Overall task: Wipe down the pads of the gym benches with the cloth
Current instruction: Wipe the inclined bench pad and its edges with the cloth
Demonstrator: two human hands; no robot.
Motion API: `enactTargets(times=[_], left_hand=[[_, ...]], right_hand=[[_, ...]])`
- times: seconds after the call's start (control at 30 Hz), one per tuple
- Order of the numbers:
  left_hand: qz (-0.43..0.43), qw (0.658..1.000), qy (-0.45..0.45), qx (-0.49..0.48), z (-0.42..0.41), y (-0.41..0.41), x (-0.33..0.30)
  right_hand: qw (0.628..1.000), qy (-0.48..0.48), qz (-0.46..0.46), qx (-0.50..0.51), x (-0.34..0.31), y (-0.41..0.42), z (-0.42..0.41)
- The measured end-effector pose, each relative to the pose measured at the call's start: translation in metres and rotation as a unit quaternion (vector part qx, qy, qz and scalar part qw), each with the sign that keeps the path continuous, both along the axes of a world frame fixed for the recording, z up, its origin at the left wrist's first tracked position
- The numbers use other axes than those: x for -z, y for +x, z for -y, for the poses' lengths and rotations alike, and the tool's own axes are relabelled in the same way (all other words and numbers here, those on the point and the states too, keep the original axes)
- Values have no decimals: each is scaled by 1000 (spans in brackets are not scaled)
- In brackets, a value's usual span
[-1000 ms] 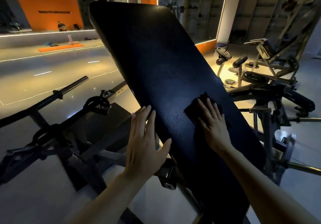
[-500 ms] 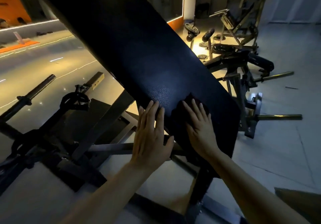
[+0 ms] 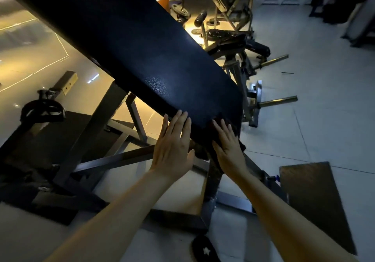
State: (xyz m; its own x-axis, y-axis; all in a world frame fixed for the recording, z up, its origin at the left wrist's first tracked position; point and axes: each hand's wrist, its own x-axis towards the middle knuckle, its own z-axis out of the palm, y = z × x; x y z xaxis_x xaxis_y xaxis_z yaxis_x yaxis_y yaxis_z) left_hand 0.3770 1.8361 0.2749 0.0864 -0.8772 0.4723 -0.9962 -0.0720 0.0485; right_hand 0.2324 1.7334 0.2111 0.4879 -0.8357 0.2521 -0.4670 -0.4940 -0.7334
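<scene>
Dark cloth (image 3: pixel 236 131) flat against the lower end of the tilted bench pad (image 3: pixel 142 44).

Pinned there under the right hand (image 3: pixel 229 148), fingers straight and spread, pressing rather than gripping. Just beside it, left hand (image 3: pixel 172 148) likewise flat and unclenched, fingertips touching the pad's lower edge, holding nothing. Underneath, dark steel bench frame (image 3: pixel 101 119) on pale floor tiles (image 3: pixel 324 119). Farther back, more gym machines (image 3: pixel 229 26) under warm light.
</scene>
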Motion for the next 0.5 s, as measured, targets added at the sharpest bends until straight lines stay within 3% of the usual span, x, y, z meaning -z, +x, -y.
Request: enactTargets(times=[0.2, 0.37, 0.5], left_hand=[[-42, 999, -12, 17, -10, -3, 7], [-166, 982, -89, 35, -31, 2, 6], [-278, 945, -163, 62, -58, 8, -20]], right_hand=[[998, 3, 23, 58, 19, -35, -21], [992, -22, 124, -3, -8, -37, -51], [977, -81, 193, -45, -63, 3, -79]])
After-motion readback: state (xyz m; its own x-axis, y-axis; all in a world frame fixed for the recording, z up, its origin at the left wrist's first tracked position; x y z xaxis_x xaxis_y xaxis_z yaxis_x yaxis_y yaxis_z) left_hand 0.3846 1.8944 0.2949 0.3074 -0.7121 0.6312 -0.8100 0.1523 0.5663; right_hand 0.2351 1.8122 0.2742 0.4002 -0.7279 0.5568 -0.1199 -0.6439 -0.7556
